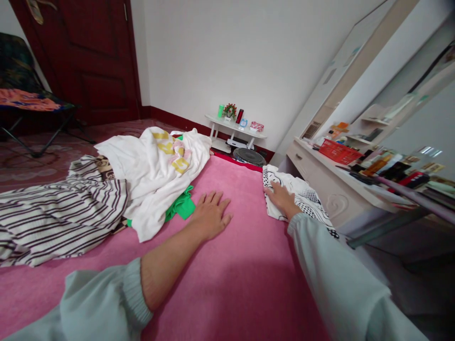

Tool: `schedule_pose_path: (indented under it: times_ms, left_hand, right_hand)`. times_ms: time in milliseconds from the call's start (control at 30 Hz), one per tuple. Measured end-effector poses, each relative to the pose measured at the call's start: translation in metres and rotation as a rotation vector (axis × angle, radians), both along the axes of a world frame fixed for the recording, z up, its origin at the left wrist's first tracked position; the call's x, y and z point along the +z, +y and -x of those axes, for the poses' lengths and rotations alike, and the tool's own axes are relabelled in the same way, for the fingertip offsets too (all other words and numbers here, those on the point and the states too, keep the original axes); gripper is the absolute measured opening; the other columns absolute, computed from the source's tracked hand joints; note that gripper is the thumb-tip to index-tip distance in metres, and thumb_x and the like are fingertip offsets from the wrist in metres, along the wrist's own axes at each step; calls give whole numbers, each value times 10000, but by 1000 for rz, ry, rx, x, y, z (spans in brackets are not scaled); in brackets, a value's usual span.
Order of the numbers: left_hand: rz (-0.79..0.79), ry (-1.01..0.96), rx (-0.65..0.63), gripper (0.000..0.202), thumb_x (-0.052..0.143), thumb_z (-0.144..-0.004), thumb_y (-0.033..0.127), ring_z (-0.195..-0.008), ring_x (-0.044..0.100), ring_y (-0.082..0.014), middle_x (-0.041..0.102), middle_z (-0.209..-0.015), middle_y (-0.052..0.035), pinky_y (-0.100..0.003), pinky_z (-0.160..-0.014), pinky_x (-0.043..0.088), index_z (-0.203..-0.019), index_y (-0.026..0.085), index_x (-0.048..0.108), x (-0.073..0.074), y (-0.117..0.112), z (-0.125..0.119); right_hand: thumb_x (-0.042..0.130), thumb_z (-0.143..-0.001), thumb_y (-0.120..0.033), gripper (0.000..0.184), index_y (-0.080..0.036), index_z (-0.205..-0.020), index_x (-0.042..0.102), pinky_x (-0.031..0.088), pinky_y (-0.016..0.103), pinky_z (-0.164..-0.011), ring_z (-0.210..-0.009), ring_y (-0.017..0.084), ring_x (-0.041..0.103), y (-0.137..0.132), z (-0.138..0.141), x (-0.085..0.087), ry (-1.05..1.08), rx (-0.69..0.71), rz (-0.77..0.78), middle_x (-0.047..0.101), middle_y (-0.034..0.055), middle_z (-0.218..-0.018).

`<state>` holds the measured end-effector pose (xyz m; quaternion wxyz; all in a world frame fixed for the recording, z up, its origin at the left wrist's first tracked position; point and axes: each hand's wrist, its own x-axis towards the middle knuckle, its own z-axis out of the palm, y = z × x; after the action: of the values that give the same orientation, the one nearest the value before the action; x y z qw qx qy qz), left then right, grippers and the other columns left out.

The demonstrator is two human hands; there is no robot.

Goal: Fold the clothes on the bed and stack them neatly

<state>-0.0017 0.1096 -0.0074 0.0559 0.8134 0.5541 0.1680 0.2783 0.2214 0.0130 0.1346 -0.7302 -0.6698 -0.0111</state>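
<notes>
My left hand (210, 211) lies flat and open on the pink blanket (234, 265), fingers spread, just right of a green garment (181, 204). My right hand (280, 198) rests palm down on a folded white cloth with black print (305, 196) at the bed's right edge, fingers stretched out. A white shirt with yellow letters (156, 166) lies over the green garment. A black-and-white striped garment (60, 210) spreads at the left.
A white dresser (320, 184) with a red basket (339, 151) and several bottles stands right of the bed. A low white shelf (234, 128) holds small items by the far wall. A folding chair (31, 104) and dark red door (88, 57) are at the back left.
</notes>
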Motion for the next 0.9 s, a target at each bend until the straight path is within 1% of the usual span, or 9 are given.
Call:
schedule_pose_path:
  times_ms: [100, 200, 267, 333, 400, 467, 567, 733, 900]
  left_hand:
    - [-1, -2, -2, 544, 326, -913, 536, -1387, 260, -280, 345, -1497, -70, -500, -1125, 169, -1381, 281, 437, -1, 0, 1]
    - [-8, -6, -3, 546, 320, -915, 536, -1385, 261, -281, 351, -1494, -73, -498, -1125, 168, -1378, 274, 442, -2, 0, 1]
    - [-11, -8, -4, 549, 318, -915, 533, -1383, 262, -286, 355, -1491, -78, -501, -1124, 170, -1378, 267, 444, -2, 0, 1]
    - [-10, -9, -6, 552, 321, -914, 530, -1382, 264, -290, 354, -1491, -82, -503, -1123, 171, -1381, 262, 443, -2, 0, 1]
    - [-7, -10, -6, 552, 326, -913, 527, -1382, 266, -291, 350, -1493, -85, -502, -1123, 172, -1382, 259, 444, -1, 0, 1]
    - [-10, -13, -4, 551, 328, -913, 526, -1382, 267, -291, 349, -1493, -87, -501, -1123, 173, -1380, 258, 446, -1, 0, 1]
    - [-19, -11, -11, 557, 317, -915, 533, -1382, 269, -291, 346, -1495, -92, -505, -1120, 176, -1383, 257, 441, -2, 0, 1]
    - [-48, 9, -8, 569, 282, -923, 537, -1379, 278, -298, 349, -1493, -100, -513, -1112, 183, -1391, 248, 430, -7, 1, 1]
    - [-72, 39, 9, 572, 260, -927, 534, -1389, 256, -310, 316, -1512, -90, -531, -1111, 160, -1404, 257, 413, -14, -1, -2]
  right_hand:
    - [439, -872, -529, 495, -248, -1246, 599, 211, 567, -1085, -1327, 315, 359, 9, 7, -1, 189, 286, 165, 475, 46, -1405]
    - [401, -875, -553, 533, -168, -1112, 683, 389, 423, -1006, -1130, 268, 558, 5, 1, 8, 403, 409, 81, 656, 83, -1170]
    - [404, -866, -555, 549, -148, -1112, 678, 387, 443, -997, -1109, 289, 560, -7, -17, 13, 332, 241, -143, 656, 114, -1151]
    - [379, -870, -554, 564, -161, -1184, 636, 307, 536, -1030, -1197, 335, 481, -24, -43, 10, 151, -55, -311, 589, 149, -1248]
    - [343, -863, -610, 621, -205, -1276, 568, 252, 639, -1005, -1269, 390, 388, -43, -66, 0, 26, -303, -206, 496, 166, -1348]
    - [262, -868, -654, 668, -262, -1371, 461, 263, 667, -975, -1292, 401, 354, -58, -82, -13, 0, -418, -83, 416, 149, -1419]
    - [181, -876, -668, 698, -282, -1425, 372, 241, 671, -989, -1328, 400, 302, -71, -88, -27, -17, -445, -15, 336, 136, -1476]
    - [120, -896, -630, 730, -209, -1464, 307, 137, 630, -1064, -1370, 401, 221, -92, -74, -32, -45, -462, -7, 262, 169, -1510]
    - [163, -907, -596, 752, -119, -1482, 240, 160, 628, -1057, -1393, 390, 158, -134, -51, -37, -77, -460, 41, 187, 208, -1527]
